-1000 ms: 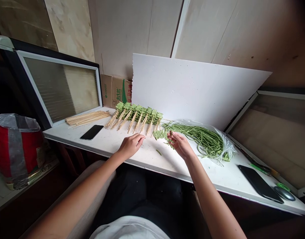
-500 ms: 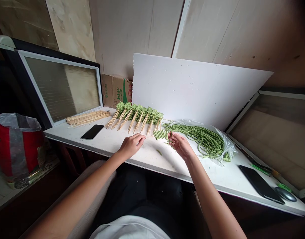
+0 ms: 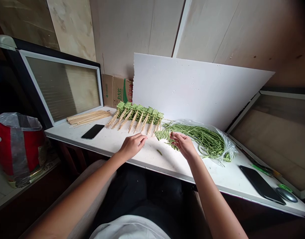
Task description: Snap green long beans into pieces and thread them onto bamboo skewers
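My left hand (image 3: 134, 145) is closed in a pinch at the bare end of a thin bamboo skewer. Short cut pieces of green long bean (image 3: 162, 134) sit side by side along that skewer, between my two hands. At its far end, the fingertips of my right hand (image 3: 184, 144) pinch a bean piece against the row. Loose cut pieces (image 3: 172, 144) lie on the table under the right hand, partly hidden by it. A single bean piece (image 3: 159, 152) lies nearer the table's front edge.
Finished bean skewers (image 3: 140, 113) are stacked at the back, sticks forward. Bare skewers (image 3: 89, 117) and a phone (image 3: 93, 131) lie left. Long beans (image 3: 204, 136) spill from a plastic bag (image 3: 229, 147) at right, near another phone (image 3: 260, 184) and a mouse (image 3: 287, 195).
My right hand has shifted slightly right, and its fingers have moved at the end of the bean row. My left hand has hardly moved.
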Motion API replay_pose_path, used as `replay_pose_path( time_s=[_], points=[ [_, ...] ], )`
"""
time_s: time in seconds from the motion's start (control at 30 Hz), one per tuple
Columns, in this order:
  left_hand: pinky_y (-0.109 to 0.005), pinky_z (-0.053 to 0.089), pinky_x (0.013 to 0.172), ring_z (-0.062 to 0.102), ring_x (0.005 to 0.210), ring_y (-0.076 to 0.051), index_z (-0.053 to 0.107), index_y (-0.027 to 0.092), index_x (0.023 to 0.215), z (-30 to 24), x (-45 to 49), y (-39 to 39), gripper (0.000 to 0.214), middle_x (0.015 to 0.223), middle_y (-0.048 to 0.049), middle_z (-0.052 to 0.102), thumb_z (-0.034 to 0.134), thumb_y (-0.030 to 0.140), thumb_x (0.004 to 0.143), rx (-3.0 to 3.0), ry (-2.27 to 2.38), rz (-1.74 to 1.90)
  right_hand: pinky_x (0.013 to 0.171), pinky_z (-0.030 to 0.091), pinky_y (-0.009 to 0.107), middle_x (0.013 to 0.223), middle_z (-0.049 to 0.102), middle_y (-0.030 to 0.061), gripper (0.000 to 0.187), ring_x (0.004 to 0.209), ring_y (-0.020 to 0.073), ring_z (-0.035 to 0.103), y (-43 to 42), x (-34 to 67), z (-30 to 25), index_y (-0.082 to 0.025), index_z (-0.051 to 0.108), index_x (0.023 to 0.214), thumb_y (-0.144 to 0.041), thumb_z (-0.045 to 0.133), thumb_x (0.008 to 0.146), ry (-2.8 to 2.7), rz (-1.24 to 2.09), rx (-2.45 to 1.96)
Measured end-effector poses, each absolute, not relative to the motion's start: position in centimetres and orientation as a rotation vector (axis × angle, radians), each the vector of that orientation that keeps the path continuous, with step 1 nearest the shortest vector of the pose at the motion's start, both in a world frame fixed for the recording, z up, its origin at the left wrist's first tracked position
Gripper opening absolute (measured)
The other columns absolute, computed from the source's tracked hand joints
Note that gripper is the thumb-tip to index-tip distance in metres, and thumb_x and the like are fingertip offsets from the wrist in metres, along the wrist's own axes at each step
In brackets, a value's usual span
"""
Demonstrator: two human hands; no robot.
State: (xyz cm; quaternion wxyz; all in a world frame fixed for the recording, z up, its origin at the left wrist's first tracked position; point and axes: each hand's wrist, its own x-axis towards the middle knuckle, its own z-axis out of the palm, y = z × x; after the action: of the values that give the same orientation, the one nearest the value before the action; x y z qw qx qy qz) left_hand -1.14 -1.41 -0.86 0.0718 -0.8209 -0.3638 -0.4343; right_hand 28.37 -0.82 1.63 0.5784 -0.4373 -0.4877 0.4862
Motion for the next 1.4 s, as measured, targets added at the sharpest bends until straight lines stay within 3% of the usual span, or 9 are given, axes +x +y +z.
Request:
replay_pose_path(
  time_s=[0.37,0.5,0.7,0.9,1.0,1.23,1.4],
  points=[
    [-0.023,0.044,0.062,0.068,0.073,-0.014,0.072,0.021,0.103,-1.1,-1.1,-1.4,0.021,0.088,-0.0023,0.074,0.051,0.02,0.103,-2.476,-1.05,-1.258,0.064,0.058,0.026,0.088,0.077,0.0058,0.037,0.083,0.0195,0.07,-1.0,27.5,1.4,-0.021,0.082,0.085,-0.054,0.088,0.07,-1.249,0.985,-1.057],
    [-0.024,0.044,0.063,0.068,0.074,-0.015,0.072,0.021,0.101,-1.0,-1.2,-1.3,0.021,0.089,-0.0026,0.075,0.051,0.02,0.104,-2.46,-1.066,-1.266,0.065,0.058,0.026,0.09,0.077,0.0073,0.038,0.089,0.0213,0.071,-0.7,27.5,0.9,-0.02,0.081,0.088,-0.053,0.088,0.071,-1.202,1.056,-1.062],
    [-0.024,0.045,0.065,0.069,0.078,-0.015,0.07,0.021,0.104,-1.2,-1.8,-0.7,0.019,0.093,-0.0029,0.075,0.051,0.022,0.105,-2.434,-1.098,-1.31,0.066,0.055,0.027,0.106,0.078,0.0109,0.041,0.096,0.0227,0.072,-0.5,27.8,0.3,-0.02,0.077,0.107,-0.056,0.064,0.091,-1.314,1.068,-1.102],
    [-0.024,0.045,0.064,0.068,0.075,-0.015,0.07,0.021,0.104,-1.5,-2.2,-0.3,0.017,0.093,-0.0024,0.075,0.054,0.022,0.103,-2.417,-1.138,-1.315,0.062,0.045,0.029,0.08,0.078,0.0086,0.027,0.072,0.0213,0.068,-0.6,26.7,-1.4,-0.018,0.078,0.079,-0.042,0.069,0.086,-2.02,0.641,-1.508],
    [-0.024,0.046,0.065,0.069,0.076,-0.015,0.071,0.022,0.104,-1.7,-2.2,-0.2,0.017,0.094,-0.0028,0.075,0.053,0.022,0.103,-2.416,-1.138,-1.319,0.059,0.04,0.03,0.071,0.075,0.0067,0.032,0.061,0.0183,0.062,-0.7,26.4,-2.0,-0.018,0.075,0.07,-0.04,0.063,0.09,-2.124,0.502,-1.608],
    [-0.024,0.046,0.065,0.069,0.077,-0.015,0.07,0.022,0.104,-1.8,-2.1,-0.1,0.017,0.095,-0.0024,0.076,0.053,0.022,0.103,-2.415,-1.134,-1.318,0.062,0.043,0.029,0.083,0.079,0.0071,0.017,0.07,0.0208,0.068,-0.6,26.0,-2.7,-0.02,0.08,0.082,-0.036,0.074,0.083,-2.118,0.482,-1.662],
    [-0.024,0.045,0.064,0.069,0.076,-0.015,0.07,0.021,0.102,-1.6,-2.1,-0.3,0.018,0.092,-0.0023,0.075,0.052,0.021,0.104,-2.426,-1.12,-1.315,0.065,0.046,0.031,0.085,0.079,0.0084,0.013,0.075,0.0227,0.069,-0.3,26.4,-2.7,-0.021,0.079,0.081,-0.031,0.072,0.085,-2.062,0.454,-1.598]
  ],
)
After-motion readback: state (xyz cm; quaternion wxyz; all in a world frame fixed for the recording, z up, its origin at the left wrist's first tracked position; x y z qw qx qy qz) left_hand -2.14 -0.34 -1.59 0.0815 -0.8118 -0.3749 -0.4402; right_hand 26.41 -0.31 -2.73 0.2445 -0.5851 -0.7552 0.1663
